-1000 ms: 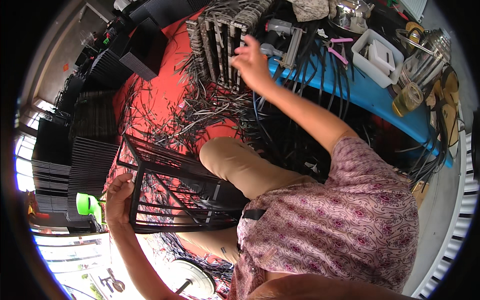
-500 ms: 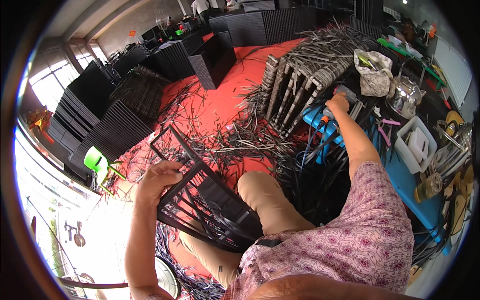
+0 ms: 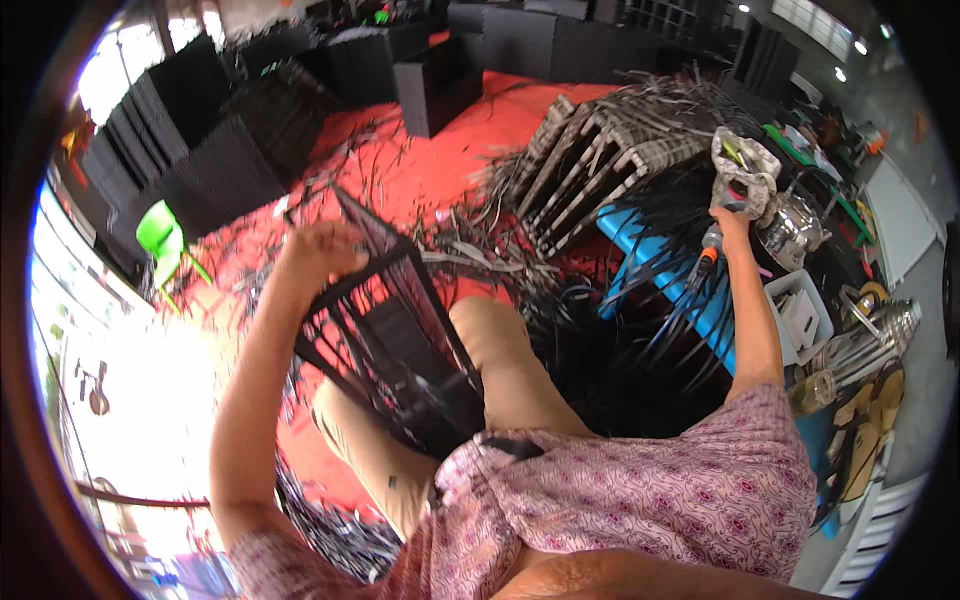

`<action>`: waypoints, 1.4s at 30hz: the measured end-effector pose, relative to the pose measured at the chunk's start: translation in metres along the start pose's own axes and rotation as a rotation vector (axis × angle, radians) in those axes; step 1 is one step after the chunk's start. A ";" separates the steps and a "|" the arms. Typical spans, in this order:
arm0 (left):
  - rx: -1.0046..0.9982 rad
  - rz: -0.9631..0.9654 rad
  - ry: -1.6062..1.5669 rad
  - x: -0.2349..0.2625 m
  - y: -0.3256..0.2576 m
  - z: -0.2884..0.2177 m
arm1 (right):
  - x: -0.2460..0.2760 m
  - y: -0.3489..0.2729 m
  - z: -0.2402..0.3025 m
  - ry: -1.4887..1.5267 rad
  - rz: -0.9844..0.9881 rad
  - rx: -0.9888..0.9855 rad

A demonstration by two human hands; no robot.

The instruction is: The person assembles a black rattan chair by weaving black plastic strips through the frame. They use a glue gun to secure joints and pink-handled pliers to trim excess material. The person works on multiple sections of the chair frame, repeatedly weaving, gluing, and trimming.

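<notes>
Left hand gripped the top edge of a black wire frame, fingers curled over its rim; the frame stood tilted against the person's knee and lap, its lower end down by the waist. Right hand was stretched out to the blue table, closed around a tool with an orange handle; the exact hold was hard to make out, blurred and small. Just above that hand sat a whitish crumpled bag, with a shiny metal kettle beside it. Black strips hung over the table edge and piled between table and knee. A woven grey rattan frame lay on its side on the red floor, with loose strip offcuts scattered around. White tray was near the right forearm. Stacks of black panels stood far left, green chair beside them.
</notes>
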State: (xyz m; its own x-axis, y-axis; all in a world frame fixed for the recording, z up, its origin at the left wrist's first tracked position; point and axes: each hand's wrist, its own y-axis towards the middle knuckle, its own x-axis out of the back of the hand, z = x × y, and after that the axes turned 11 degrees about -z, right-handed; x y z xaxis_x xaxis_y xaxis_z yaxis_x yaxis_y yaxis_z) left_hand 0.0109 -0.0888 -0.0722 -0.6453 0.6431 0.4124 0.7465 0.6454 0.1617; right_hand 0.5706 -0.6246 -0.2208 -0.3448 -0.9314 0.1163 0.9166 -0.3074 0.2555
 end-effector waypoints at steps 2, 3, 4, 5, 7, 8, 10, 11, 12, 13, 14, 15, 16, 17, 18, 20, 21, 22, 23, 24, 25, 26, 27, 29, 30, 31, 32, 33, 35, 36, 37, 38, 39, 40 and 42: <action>-0.024 -0.004 -0.006 0.001 -0.001 0.007 | 0.016 -0.040 0.031 -0.064 0.033 0.080; -0.031 -0.024 0.058 0.005 0.000 0.010 | 0.021 -0.078 0.065 -0.010 0.120 0.115; -0.035 -0.024 0.117 0.004 0.001 0.012 | 0.034 -0.121 0.100 0.033 0.198 0.142; -0.026 0.011 0.128 0.002 -0.002 0.001 | 0.051 -0.151 0.123 0.082 0.239 0.191; -0.082 0.042 0.087 -0.002 -0.001 -0.003 | 0.069 -0.211 0.157 0.193 0.295 0.306; -0.148 0.035 0.033 -0.001 0.000 0.003 | 0.071 -0.240 0.170 0.252 0.309 0.378; -0.101 0.046 0.007 0.002 -0.002 0.000 | 0.060 -0.280 0.170 0.305 0.312 0.443; -0.087 0.046 -0.032 0.003 -0.001 0.005 | 0.052 -0.300 0.173 0.270 0.443 0.461; -0.065 0.040 -0.038 0.003 -0.002 0.008 | 0.037 -0.327 0.170 0.251 0.405 0.418; -0.047 0.031 -0.047 0.003 -0.002 0.010 | 0.024 -0.345 0.173 0.125 0.413 0.723; -0.038 0.015 -0.055 0.005 -0.002 0.009 | 0.012 -0.357 0.174 0.109 0.504 0.989; -0.043 -0.011 -0.069 0.006 -0.002 0.013 | -0.002 -0.376 0.174 0.308 0.685 0.711; -0.041 -0.003 -0.086 0.005 -0.001 0.016 | -0.011 -0.388 0.177 0.270 0.759 0.751; -0.039 -0.002 -0.096 0.005 -0.002 0.016 | -0.020 -0.400 0.178 0.242 0.836 0.786; -0.037 -0.001 -0.105 0.005 -0.003 0.016 | -0.030 -0.409 0.180 0.280 0.882 0.785; -0.045 0.031 -0.096 0.004 -0.002 0.011 | -0.043 -0.420 0.192 0.316 0.959 0.962; -0.047 0.045 -0.083 0.004 -0.002 0.009 | -0.049 -0.425 0.198 0.302 0.939 1.053; -0.044 0.056 -0.067 0.004 -0.003 0.009 | -0.055 -0.431 0.202 0.293 0.922 1.142; -0.056 0.047 -0.054 0.003 -0.004 0.011 | -0.063 -0.437 0.205 0.350 0.899 1.203; -0.061 0.042 -0.040 0.004 -0.002 0.016 | -0.063 -0.440 0.214 0.359 0.905 1.246; -0.067 0.038 -0.024 0.005 0.001 0.019 | -0.065 -0.444 0.217 0.337 0.904 1.254; -0.074 0.034 -0.009 0.006 0.003 0.022 | -0.067 -0.447 0.218 0.315 0.903 1.263; -0.066 0.023 -0.008 0.006 0.003 0.026 | -0.071 -0.449 0.218 0.317 0.886 1.280; -0.061 0.028 -0.063 0.006 0.002 0.029 | -0.078 -0.451 0.215 0.323 0.847 1.312; -0.058 0.031 -0.091 0.006 0.002 0.029 | -0.079 -0.451 0.214 0.304 0.857 1.303; -0.060 0.032 -0.072 0.006 0.003 0.029 | -0.080 -0.452 0.214 0.285 0.866 1.296; -0.062 0.033 -0.054 0.006 0.003 0.028 | -0.081 -0.452 0.215 0.265 0.873 1.288; -0.064 0.034 -0.035 0.005 0.004 0.027 | -0.081 -0.452 0.216 0.277 0.866 1.295; -0.058 0.036 -0.047 0.005 0.005 0.028 | -0.082 -0.454 0.217 0.301 0.854 1.307; -0.056 0.038 -0.053 0.004 0.005 0.028 | -0.082 -0.455 0.217 0.294 0.851 1.312; -0.052 0.038 -0.049 0.006 0.005 0.028 | -0.082 -0.456 0.219 0.293 0.852 1.315; -0.048 0.038 -0.046 0.007 0.004 0.028 | -0.082 -0.457 0.221 0.292 0.852 1.319; -0.045 0.038 -0.042 0.009 0.003 0.028 | -0.082 -0.458 0.222 0.299 0.851 1.319; -0.040 0.039 -0.051 0.008 0.004 0.029 | -0.082 -0.458 0.223 0.300 0.848 1.320; -0.031 0.038 -0.069 0.006 0.006 0.032 | -0.083 -0.458 0.222 0.287 0.846 1.321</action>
State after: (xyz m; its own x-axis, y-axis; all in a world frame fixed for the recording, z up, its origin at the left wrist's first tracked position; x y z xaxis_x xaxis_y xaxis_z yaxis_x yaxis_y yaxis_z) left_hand 0.0059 -0.0679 -0.0968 -0.6251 0.6944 0.3564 0.7747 0.6076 0.1751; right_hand 0.1346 -0.3633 -0.1341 0.3376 -0.7895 0.5126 -0.0487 0.5292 0.8471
